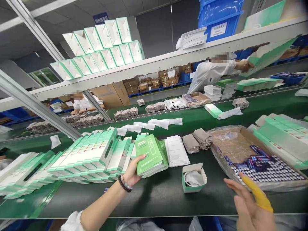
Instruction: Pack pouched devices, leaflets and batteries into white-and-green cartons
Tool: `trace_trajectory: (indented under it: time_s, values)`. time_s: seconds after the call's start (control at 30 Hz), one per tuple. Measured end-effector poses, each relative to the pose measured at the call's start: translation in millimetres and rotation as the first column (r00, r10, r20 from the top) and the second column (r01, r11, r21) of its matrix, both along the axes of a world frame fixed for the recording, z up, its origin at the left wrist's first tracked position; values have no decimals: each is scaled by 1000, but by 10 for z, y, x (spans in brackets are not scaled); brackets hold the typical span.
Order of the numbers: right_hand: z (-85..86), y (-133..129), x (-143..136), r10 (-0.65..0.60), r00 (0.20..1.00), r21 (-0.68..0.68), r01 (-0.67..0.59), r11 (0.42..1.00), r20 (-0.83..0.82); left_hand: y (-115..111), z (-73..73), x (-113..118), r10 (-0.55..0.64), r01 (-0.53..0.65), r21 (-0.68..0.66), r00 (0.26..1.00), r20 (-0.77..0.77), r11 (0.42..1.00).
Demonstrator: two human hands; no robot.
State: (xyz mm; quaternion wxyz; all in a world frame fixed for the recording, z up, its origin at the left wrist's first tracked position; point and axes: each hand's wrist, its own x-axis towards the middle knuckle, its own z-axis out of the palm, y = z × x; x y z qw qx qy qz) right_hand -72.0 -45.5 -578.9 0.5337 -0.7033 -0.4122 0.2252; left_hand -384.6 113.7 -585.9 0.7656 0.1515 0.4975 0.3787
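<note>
My left hand (pixel 133 169), with a beaded bracelet at the wrist, grips the left edge of green booklets (pixel 150 154); the thumb lies on the top cover. How many it holds I cannot tell. Beside them lie white printed leaflets (pixel 177 150) and folded grey pouches (pixel 198 140). An open small white and green box (pixel 194 178) with a whitish wrapped item inside stands between my hands. My right hand (pixel 255 203) is empty, fingers apart, a yellow cover on one finger. It hovers by the front of a plastic-lined carton (pixel 231 134) of batteries (pixel 267 165).
Stacked white and green boxes (pixel 81 157) fill the left of the green belt (pixel 154 202). More green cartons (pixel 284 138) lie at the right. Above runs a shelf (pixel 154 61) with upright boxes (pixel 96 57) and blue bins (pixel 220 19). Two co-workers stand beyond the belt.
</note>
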Motion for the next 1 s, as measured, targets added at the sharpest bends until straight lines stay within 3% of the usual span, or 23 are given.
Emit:
trace_trajectory:
  time_s: [0.07, 0.2, 0.37, 0.53, 0.67, 0.83, 1.0]
  values:
    - [-42, 194, 151, -71, 997, -41, 69, 997, -44, -93, 55, -67, 28, -29, -8, 1000, -13, 1000]
    - [-185, 565, 419, 0, 992, -58, -8, 998, -124, -157, 199, -72, 73, -74, -22, 997, -22, 997]
    - [-265, 898, 440, 122, 983, -27, -127, 992, -139, 123, 277, 143, -31, 31, 42, 1000, -7, 999]
    - [-295, 887, 413, 118, 984, 3, -119, 993, -131, 493, 76, 270, -141, 142, 17, 988, -65, 990]
    - [-497, 774, 441, 177, 971, -55, -188, 981, -161, 617, -95, 336, -189, 187, -27, 978, -93, 982]
    - [-829, 864, 461, 429, 886, -154, -455, 877, -178, 725, -238, 416, -262, 257, -67, 962, -79, 964]
    - [-999, 1100, 385, 597, 793, -274, -605, 747, -122, 832, -446, 395, -299, 289, -134, 952, -61, 948]
